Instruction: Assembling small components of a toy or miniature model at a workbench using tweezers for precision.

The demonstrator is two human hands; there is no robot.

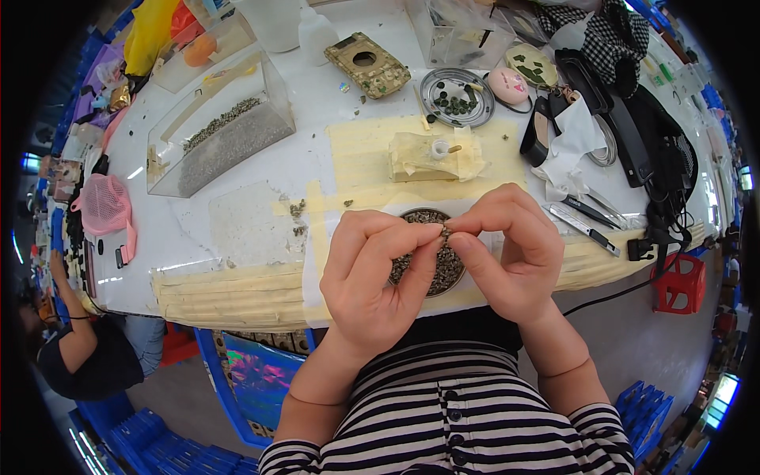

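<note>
Two pairs of fingers (pixel 420 232) clamp a tiny, knobbly piece (pixel 445 232) above a round dish (pixel 432 295).

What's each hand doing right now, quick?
Left hand: closed, thumb and forefinger pinching a tiny piece.
Right hand: closed, thumb and forefinger pinching the same piece from the other side.

the bright view bends strongly toward its black corners.
</note>
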